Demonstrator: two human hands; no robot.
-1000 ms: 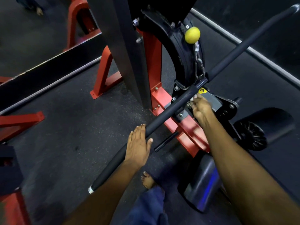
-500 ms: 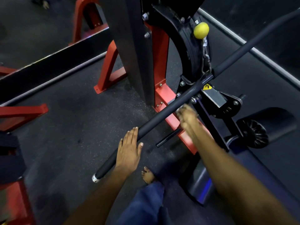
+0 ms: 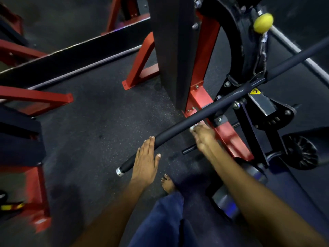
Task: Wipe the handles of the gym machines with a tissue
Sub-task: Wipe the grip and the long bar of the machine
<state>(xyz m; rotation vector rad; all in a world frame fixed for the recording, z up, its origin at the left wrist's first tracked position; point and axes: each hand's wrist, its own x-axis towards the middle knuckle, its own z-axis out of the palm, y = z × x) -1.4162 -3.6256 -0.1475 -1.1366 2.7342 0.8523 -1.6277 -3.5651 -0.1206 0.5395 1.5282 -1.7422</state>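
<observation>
While flat left hand (image 3: 145,160) is steadying bar handle (image 3: 179,128) running diagonally up-right, right hand (image 3: 202,135) is pinching tissue (image 3: 193,128) mid-bar, nearer the uncleaned grip.

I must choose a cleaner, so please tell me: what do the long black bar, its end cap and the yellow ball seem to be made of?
Long black bar: probably rubber or foam sleeve over metal; matte, faint sheen.
End cap: likely bare metal; silvery, bright.
Yellow ball: perhaps rubber or plastic; dull, smooth.
</observation>
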